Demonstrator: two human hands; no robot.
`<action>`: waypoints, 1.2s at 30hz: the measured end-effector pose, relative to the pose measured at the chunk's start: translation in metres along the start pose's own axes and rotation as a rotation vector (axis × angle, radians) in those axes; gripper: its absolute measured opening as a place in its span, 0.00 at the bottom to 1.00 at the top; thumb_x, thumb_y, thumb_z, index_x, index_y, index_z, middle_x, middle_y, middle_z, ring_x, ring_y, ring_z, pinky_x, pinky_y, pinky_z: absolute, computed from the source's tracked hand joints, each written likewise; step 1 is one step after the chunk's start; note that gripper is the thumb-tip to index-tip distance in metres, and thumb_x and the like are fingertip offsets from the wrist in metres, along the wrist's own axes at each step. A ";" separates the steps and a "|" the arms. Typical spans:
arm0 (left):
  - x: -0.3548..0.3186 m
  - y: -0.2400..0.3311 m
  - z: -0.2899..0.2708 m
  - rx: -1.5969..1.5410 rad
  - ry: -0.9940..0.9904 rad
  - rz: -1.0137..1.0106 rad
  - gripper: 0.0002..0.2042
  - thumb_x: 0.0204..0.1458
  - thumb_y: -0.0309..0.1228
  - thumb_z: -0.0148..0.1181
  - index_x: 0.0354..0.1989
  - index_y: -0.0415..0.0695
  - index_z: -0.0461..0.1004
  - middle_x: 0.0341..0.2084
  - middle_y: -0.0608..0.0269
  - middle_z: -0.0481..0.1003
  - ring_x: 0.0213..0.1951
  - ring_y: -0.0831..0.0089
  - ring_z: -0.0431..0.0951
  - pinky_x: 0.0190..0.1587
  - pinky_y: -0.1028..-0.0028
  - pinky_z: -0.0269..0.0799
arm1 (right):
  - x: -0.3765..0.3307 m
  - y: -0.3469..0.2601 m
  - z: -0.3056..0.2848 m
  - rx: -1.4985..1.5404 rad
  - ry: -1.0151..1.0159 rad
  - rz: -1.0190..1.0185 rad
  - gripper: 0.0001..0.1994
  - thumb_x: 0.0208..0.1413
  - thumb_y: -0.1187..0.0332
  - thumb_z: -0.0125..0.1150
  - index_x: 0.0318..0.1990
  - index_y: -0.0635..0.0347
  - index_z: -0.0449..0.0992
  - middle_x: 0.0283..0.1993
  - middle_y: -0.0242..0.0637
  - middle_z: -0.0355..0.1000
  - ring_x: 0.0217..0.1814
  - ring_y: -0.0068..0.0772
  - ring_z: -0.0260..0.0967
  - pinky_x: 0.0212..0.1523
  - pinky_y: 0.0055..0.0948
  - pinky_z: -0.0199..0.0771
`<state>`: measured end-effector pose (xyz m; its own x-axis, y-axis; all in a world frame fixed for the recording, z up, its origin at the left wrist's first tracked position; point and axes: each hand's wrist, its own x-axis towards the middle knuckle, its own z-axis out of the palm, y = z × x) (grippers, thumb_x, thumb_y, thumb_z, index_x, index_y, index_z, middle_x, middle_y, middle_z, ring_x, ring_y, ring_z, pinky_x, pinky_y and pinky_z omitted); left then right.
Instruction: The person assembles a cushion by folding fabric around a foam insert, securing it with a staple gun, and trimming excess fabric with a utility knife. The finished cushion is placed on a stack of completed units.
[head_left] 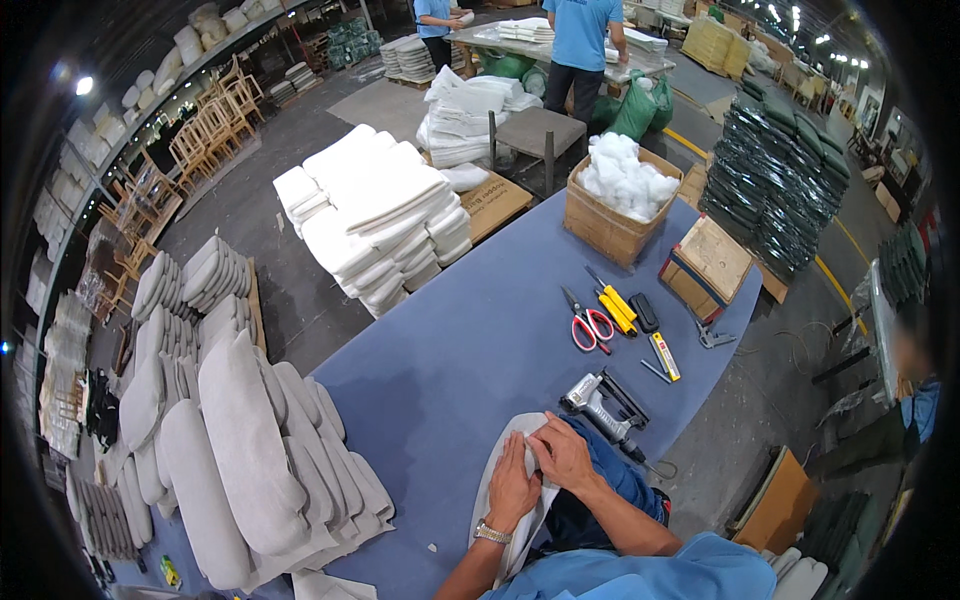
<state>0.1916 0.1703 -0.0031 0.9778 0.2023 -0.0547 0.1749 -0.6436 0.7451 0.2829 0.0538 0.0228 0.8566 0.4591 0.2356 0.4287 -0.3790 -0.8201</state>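
— Where's the piece you're working on?

— Right under me. The pale grey cushion cover (500, 450) lies on the blue surface (470, 330) at its near edge, its long axis running from my chest up and slightly right. My left hand (512, 490) lies flat on its lower half, palm down, fingers spread, pressing rather than gripping. My right hand (563, 452) sits just above it, at the cover's upper right edge, fingers curled onto the fabric; whether it actually pinches a fold I cannot tell, the knuckles hide it.

— So which hand is nearer the top end?

— The right. The cover's upper tip pokes out just beyond its fingers. The lower end disappears under my left forearm and my blue shirt.

— And the tool beside you?

— The staple gun (603, 405) lies just beyond my right hand, up and right, close but apart from it. Its long axis slants from upper left down to lower right, and its hose end is partly hidden by my sleeve.

— Further out?

— Red-handled scissors (590, 325), a yellow cutter (613, 303) and a few small tools I can't make out well, all well apart from my hands. To my left, a stack of grey padded cushions (250, 450). Beyond, a cardboard box of white stuffing (620, 200) at the far end, and white foam stacks (375, 215) on the floor.
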 end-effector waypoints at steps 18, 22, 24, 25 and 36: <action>-0.002 0.018 -0.006 -0.009 -0.037 -0.031 0.43 0.50 0.25 0.60 0.77 0.37 0.49 0.76 0.43 0.51 0.76 0.43 0.51 0.71 0.46 0.54 | -0.016 0.006 0.000 0.237 0.143 0.205 0.08 0.58 0.78 0.65 0.28 0.70 0.72 0.42 0.43 0.68 0.54 0.44 0.73 0.67 0.47 0.69; 0.002 0.020 -0.004 -0.019 -0.038 -0.110 0.42 0.51 0.25 0.59 0.76 0.35 0.49 0.76 0.43 0.51 0.76 0.45 0.50 0.72 0.46 0.54 | -0.015 0.010 -0.002 0.301 0.089 0.318 0.09 0.59 0.77 0.66 0.28 0.69 0.73 0.42 0.42 0.69 0.56 0.45 0.73 0.67 0.44 0.69; 0.006 0.021 -0.007 0.023 -0.081 -0.100 0.42 0.51 0.25 0.60 0.76 0.35 0.49 0.76 0.43 0.51 0.76 0.46 0.51 0.72 0.47 0.54 | -0.013 0.011 -0.005 0.318 0.045 0.338 0.09 0.59 0.77 0.66 0.29 0.69 0.73 0.43 0.42 0.69 0.58 0.47 0.73 0.66 0.43 0.69; 0.008 0.021 -0.008 0.023 -0.090 -0.091 0.42 0.51 0.25 0.60 0.76 0.35 0.49 0.76 0.43 0.51 0.76 0.46 0.51 0.72 0.47 0.54 | -0.011 0.011 -0.008 0.316 0.022 0.340 0.09 0.59 0.77 0.66 0.29 0.69 0.74 0.43 0.43 0.69 0.59 0.47 0.73 0.65 0.43 0.69; 0.004 0.018 -0.003 -0.105 0.014 -0.208 0.44 0.47 0.25 0.70 0.74 0.33 0.53 0.71 0.39 0.59 0.73 0.44 0.57 0.71 0.44 0.56 | 0.027 -0.009 -0.024 -0.179 -0.229 -0.078 0.06 0.59 0.68 0.65 0.33 0.60 0.78 0.48 0.40 0.77 0.66 0.54 0.68 0.69 0.53 0.60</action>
<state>0.1983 0.1616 0.0126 0.9202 0.3335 -0.2050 0.3584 -0.5072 0.7838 0.3087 0.0499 0.0492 0.7408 0.6538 0.1544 0.5521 -0.4615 -0.6944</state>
